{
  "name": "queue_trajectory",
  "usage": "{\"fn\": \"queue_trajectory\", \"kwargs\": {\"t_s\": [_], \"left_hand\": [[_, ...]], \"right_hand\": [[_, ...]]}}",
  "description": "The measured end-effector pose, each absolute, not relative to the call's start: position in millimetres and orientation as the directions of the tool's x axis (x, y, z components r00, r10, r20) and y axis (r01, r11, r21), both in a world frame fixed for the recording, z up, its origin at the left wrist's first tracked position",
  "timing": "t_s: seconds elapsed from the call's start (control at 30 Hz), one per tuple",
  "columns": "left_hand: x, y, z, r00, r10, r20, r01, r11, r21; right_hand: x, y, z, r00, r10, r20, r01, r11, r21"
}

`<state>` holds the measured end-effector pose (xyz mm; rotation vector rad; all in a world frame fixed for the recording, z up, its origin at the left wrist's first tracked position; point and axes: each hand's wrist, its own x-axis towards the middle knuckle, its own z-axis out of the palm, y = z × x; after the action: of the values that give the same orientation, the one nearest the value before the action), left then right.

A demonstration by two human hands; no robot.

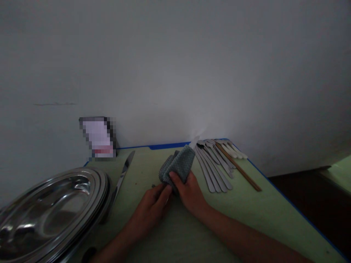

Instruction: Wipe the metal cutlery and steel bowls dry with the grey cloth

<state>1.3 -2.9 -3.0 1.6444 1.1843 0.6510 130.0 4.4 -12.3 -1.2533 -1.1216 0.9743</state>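
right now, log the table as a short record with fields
left hand: at the cloth's lower end, grip hidden
right hand: gripping the cloth, blade apparently past its top
left side: stacked metal plates, knife beside them
right side: metal cutlery, brown chopsticks, white handles
back: blurred screen by the wall

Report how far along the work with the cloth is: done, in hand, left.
Possibly done: the silver metal cutlery grouped on the right. In hand: a grey-green textured cloth, held by the left hand and right hand, what looks like a blade tip poking out beyond it. Possibly left: the lone silver metal knife beside the stacked oval metal trays. Nothing visible confirms which side is finished.
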Motion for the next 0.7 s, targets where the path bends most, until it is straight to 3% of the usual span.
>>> {"fn": "queue_trajectory", "kwargs": {"t_s": [0.23,0.53,0.7], "left_hand": [[1.6,-0.6,-1.0,0.421,0.905,-0.056,0.542,-0.201,0.816],[-3.2,0.1,0.3,0.531,0.845,-0.067,0.489,-0.241,0.838],[-5.5,-4.0,3.5,0.587,0.800,-0.124,0.500,-0.237,0.833]], "right_hand": [[130.8,7.4,-15.3,0.155,0.980,0.129,-0.013,0.132,-0.991],[135.2,14.0,-20.1,0.251,0.968,-0.005,-0.160,0.036,-0.987],[152.8,31.1,-17.7,0.382,0.922,0.064,-0.229,0.162,-0.960]]}}
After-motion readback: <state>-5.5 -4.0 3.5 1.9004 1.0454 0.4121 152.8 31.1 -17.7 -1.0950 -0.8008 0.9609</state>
